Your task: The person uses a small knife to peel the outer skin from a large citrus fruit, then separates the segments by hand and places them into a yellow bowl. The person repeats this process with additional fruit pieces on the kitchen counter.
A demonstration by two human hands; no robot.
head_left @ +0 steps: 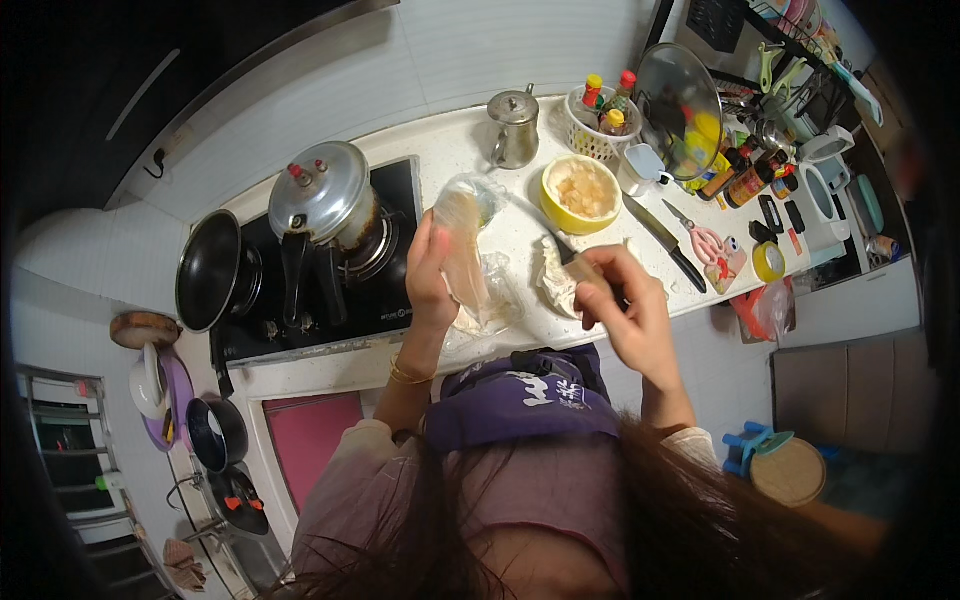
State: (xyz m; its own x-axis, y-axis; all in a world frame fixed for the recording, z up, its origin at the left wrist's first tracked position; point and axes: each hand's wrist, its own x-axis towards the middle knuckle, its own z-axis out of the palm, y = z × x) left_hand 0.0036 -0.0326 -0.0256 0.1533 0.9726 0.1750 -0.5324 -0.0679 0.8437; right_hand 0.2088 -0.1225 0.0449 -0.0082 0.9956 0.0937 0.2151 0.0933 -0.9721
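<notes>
My left hand (432,270) is closed round a long, pale, pinkish piece of food (462,265), which looks partly wrapped in clear plastic; its exact kind is unclear. Crumpled clear plastic (500,292) lies under and beside it on the counter. In my right hand (625,300) is a knife-like tool (574,260), its handle gripped and its dark, narrow end pointing up and left. Below that hand sits a whitish, ragged heap (553,278), partly covered by my fingers. Just beyond it stands a round yellow bowl (572,210) with pale chunks inside.
A pressure cooker (322,200) and a black wok (210,270) sit on the stove at left. A metal pot (514,125) and a bottle basket (603,130) stand behind. Right of the bowl lie a large knife (660,235), pink scissors (708,243) and yellow tape (768,262).
</notes>
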